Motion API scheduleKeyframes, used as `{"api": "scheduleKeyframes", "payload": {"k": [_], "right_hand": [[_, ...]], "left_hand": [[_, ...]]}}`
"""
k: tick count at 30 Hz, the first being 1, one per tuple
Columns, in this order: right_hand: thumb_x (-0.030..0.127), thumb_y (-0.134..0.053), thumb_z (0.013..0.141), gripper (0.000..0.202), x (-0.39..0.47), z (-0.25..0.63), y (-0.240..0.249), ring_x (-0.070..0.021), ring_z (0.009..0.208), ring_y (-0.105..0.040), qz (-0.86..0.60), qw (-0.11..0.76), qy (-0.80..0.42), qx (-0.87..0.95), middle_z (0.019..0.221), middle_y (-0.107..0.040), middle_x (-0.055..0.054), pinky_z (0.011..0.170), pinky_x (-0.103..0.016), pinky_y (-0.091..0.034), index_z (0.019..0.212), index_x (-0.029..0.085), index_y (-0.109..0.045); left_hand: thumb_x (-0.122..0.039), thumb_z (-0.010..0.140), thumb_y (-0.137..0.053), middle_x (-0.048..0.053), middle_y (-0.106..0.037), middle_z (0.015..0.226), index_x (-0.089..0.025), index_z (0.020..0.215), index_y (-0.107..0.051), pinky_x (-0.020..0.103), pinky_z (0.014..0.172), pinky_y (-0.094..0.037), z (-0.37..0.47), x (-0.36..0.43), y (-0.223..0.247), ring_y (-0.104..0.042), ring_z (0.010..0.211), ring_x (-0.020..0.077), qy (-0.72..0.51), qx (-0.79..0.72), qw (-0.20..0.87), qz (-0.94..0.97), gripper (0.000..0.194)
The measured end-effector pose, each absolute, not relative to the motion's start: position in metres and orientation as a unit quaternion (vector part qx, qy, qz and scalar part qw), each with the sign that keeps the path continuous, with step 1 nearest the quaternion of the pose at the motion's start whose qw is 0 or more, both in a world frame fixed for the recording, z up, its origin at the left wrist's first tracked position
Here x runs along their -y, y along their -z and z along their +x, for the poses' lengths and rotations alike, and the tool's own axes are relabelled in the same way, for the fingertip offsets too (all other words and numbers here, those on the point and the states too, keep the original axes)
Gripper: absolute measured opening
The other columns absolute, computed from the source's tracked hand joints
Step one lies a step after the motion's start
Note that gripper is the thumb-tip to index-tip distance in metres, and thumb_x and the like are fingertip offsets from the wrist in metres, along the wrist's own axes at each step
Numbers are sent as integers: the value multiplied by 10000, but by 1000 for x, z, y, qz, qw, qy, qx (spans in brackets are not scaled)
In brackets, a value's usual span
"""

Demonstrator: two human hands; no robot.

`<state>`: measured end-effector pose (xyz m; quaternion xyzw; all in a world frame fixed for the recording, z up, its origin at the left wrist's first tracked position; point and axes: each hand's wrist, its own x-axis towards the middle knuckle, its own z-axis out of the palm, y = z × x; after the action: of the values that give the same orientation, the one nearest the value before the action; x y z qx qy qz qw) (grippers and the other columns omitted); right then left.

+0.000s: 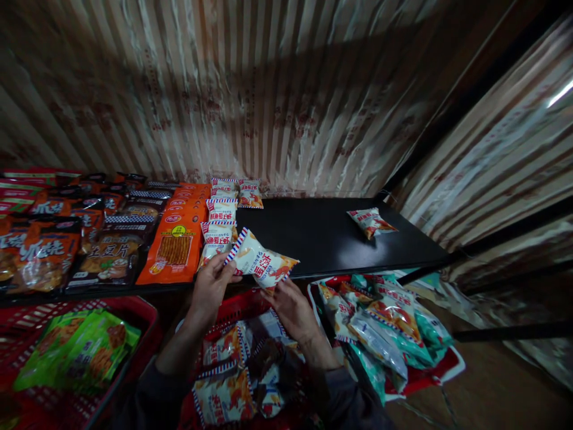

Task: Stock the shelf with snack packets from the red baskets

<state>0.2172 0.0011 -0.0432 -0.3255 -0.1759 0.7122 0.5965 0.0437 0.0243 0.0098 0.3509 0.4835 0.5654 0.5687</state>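
Note:
A white snack bag [262, 263] with red lettering and striped ends is held up between my two hands at the shelf's front edge. My left hand [213, 285] pinches its left striped end. Fingers of my right hand [290, 307] grip its lower right corner. Just behind the left hand, similar white snack bags [221, 210] lie in an overlapping column on the black shelf [304, 230], with one more beside the column at the back. Another such bag [370, 222] lies alone toward the shelf's right end. Below my hands, a red basket [233, 307] holds more white bags.
Left on the shelf are orange snack packs [172, 242], dark packs [111, 251] and other bags. A red basket [145, 307] with green packs [80, 346] stands lower left. Another basket [456, 364] with white and teal bags stands lower right. Black shelf posts [430, 137] rise at right.

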Motion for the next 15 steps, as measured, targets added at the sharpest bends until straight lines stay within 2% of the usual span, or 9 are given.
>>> {"api": "scheduleKeyframes", "payload": {"k": [5, 9, 15], "right_hand": [[221, -814, 625, 290, -3, 213, 46, -185, 876, -685, -346, 619, -677, 196, 967, -751, -20, 818, -326, -525, 892, 223, -700], [227, -866, 570, 292, -5, 216, 50, -134, 773, -678, -364, 630, -662, 181, 840, -747, 8, 755, -252, -534, 807, 215, -696], [281, -876, 570, 306, -3, 214, 54, -120, 742, -669, -383, 607, -669, 194, 814, -734, 12, 697, -224, -546, 795, 201, -685]], "left_hand": [[-448, 564, -769, 47, -698, 859, -148, 906, -631, 333, 680, -594, 40, -26, -11, -681, 825, 212, -559, -509, 549, 356, 476], [-427, 565, -761, 40, -696, 820, -155, 885, -635, 316, 650, -593, 38, -24, -16, -684, 826, 214, -547, -529, 541, 358, 439], [-430, 550, -765, 32, -694, 828, -141, 877, -604, 300, 635, -584, 35, -23, -15, -665, 671, 154, -558, -539, 525, 351, 465]]}}
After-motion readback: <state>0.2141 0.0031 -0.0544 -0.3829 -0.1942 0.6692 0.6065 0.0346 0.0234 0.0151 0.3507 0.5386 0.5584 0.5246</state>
